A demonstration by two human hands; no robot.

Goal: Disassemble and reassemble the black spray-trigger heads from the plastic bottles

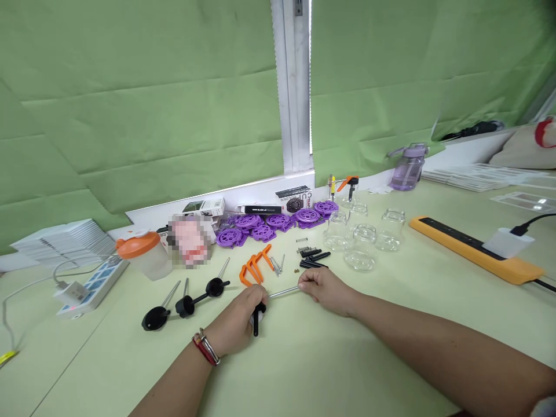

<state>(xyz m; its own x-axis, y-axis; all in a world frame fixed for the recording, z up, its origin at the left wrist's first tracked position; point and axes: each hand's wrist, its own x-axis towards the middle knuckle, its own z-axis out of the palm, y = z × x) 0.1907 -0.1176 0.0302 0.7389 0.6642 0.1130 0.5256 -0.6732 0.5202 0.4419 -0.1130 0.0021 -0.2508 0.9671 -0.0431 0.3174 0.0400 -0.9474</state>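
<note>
From left grip, clasping black part, a metal rod reaches pinching right grip.

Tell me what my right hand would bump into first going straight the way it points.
Probably your left hand, at the other end of the thin metal rod your right hand pinches, though depth is hard to judge.

One held rod, two power strips, one bottle, at least six purple pieces
</note>
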